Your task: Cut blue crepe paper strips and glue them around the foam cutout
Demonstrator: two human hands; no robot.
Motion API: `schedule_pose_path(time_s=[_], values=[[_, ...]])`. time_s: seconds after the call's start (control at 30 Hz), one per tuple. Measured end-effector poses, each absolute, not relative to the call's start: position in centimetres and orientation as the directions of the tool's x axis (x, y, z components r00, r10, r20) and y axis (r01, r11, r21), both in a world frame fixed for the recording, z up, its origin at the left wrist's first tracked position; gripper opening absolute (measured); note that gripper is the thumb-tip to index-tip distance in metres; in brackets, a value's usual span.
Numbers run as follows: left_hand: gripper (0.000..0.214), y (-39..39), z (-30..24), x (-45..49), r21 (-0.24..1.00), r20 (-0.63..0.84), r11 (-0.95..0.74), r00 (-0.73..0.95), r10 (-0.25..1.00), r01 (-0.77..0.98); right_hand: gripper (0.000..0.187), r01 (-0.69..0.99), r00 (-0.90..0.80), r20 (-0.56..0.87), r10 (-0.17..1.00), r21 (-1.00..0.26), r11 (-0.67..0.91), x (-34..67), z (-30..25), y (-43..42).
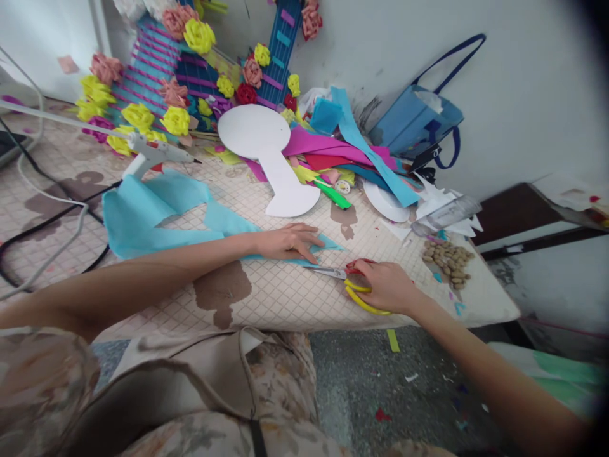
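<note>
A long sheet of light-blue crepe paper [132,212] lies across the table, narrowing to a point at its right end. My left hand [290,242] rests flat on that narrow part, fingers stretched out over it. In my right hand [387,287] is a pair of scissors [337,273] with red and yellow handles. Its blades point left at the paper's lower edge, just below my left fingertips. How far apart the blades are is hard to make out. Beyond my left hand lies a white card cutout [280,178], round at one end with a narrower stem.
A white glue gun [155,152] with cables stands at the left. Behind are panels with paper flowers [200,36]. Coloured paper scraps [323,141], a marker [335,193], a plastic bottle [447,214], peanuts [450,261] and a blue bag [409,124] occupy the back and right.
</note>
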State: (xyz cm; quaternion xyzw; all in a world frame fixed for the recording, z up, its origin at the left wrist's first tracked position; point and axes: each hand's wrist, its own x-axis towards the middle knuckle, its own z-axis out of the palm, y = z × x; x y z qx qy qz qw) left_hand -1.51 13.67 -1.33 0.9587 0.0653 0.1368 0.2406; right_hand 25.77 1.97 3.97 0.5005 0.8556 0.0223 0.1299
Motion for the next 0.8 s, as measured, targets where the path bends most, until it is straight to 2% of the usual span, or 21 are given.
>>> schedule_pose_path(time_s=[0.2, 0.47, 0.63, 0.8], values=[[0.03, 13.7, -1.2, -1.5, 0.479, 0.23, -0.876, 0.955, 0.189, 0.057, 0.044, 0.848, -0.473, -0.202, 0.858, 0.159, 0.505, 25.3, 4.1, 2.1], [0.029, 13.8, -1.4, -1.5, 0.514, 0.238, -0.856, 0.951, 0.198, 0.049, 0.043, 0.826, -0.483, -0.215, 0.849, 0.208, 0.523, 26.0, 3.6, 2.1], [0.029, 13.7, -1.3, -1.6, 0.523, 0.218, -0.849, 0.953, 0.21, 0.067, 0.045, 0.836, -0.501, -0.162, 0.85, 0.163, 0.524, 25.7, 3.7, 2.0], [0.03, 13.6, -1.2, -1.6, 0.521, 0.211, -0.85, 0.954, 0.213, 0.074, 0.046, 0.851, -0.471, -0.183, 0.863, 0.162, 0.499, 25.0, 3.8, 2.1]])
